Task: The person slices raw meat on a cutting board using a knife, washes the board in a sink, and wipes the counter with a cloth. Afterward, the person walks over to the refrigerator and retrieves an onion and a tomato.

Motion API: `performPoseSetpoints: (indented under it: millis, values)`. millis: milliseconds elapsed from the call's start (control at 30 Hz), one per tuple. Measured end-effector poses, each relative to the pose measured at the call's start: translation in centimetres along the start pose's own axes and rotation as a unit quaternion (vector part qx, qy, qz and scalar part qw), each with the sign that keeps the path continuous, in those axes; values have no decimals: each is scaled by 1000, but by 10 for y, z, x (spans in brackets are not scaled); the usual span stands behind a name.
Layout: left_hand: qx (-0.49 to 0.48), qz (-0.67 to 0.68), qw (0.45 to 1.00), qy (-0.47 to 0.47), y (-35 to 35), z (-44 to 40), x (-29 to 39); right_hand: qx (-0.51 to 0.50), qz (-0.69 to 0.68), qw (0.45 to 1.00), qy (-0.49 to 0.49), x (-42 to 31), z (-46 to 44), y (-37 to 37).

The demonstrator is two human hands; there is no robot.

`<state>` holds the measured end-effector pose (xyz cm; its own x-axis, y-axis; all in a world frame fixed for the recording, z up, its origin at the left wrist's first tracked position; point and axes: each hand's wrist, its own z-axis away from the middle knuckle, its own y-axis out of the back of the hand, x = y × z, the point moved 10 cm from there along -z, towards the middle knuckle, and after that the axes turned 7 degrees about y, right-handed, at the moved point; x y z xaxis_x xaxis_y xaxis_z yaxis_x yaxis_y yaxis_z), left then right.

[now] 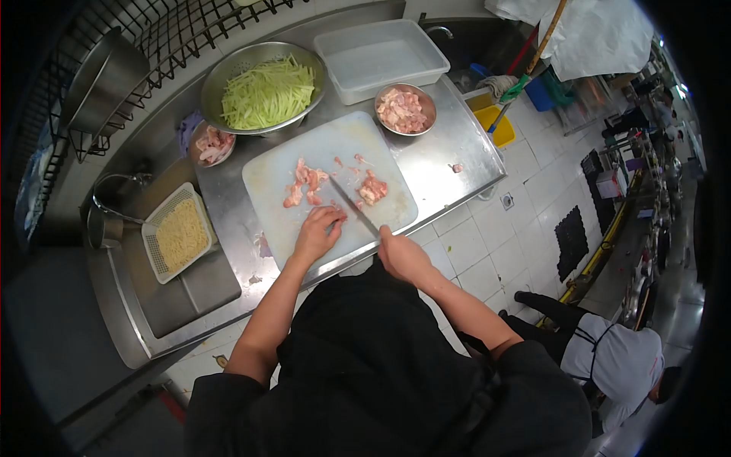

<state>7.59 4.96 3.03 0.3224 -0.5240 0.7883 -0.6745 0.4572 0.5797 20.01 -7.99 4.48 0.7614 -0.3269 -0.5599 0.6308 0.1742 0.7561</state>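
Note:
My right hand (402, 257) is closed round the handle of a knife (356, 208), whose blade points up and left over a white cutting board (282, 160). My left hand (320, 232) rests at the board's lower part with fingers curled, touching a small piece of raw meat beside the blade. Left of the blade lie strips of raw meat (304, 181); a chunk of meat (372, 189) sits to its right. Small scraps lie near the middle. A metal bowl of cut meat (405, 110) stands past the board's upper right corner, and a smaller bowl of meat (213, 145) at its upper left.
Behind the board are a large bowl of green shreds (268, 95) and a white plastic tub (381, 57). A basket of pale yellow pieces (180, 232) stands in the sink at left. A wire rack hangs upper left. Another person (613, 358) is at lower right.

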Motion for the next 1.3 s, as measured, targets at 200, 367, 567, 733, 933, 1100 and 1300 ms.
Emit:
performPoseSetpoints:
  millis: [200, 367, 567, 733, 933, 1100, 1300]
  values:
    - [22, -57, 997, -41, -5, 1, 4, -76, -20, 997, -9, -10, 32, -19]
    - [2, -68, 997, -43, -9, 0, 0, -9, -43, 999, 26, -14, -27, -40]
    - [28, -83, 995, -49, -7, -1, 7, -8, -78, 995, 60, 6, -27, -28]
    - [2, -88, 996, -23, -19, 0, -4, 28, -54, 998, 18, 31, -6, 0]
    - [36, 171, 977, 120, -33, -21, -7, 127, -94, 986, 50, 16, -1, 23]
    - [14, 212, 959, 186, -28, -32, -56, 130, -113, 984, 56, 12, 9, 17]
    - [74, 18, 987, 141, 21, -44, -67, 87, -117, 987, 69, 9, 9, -11]
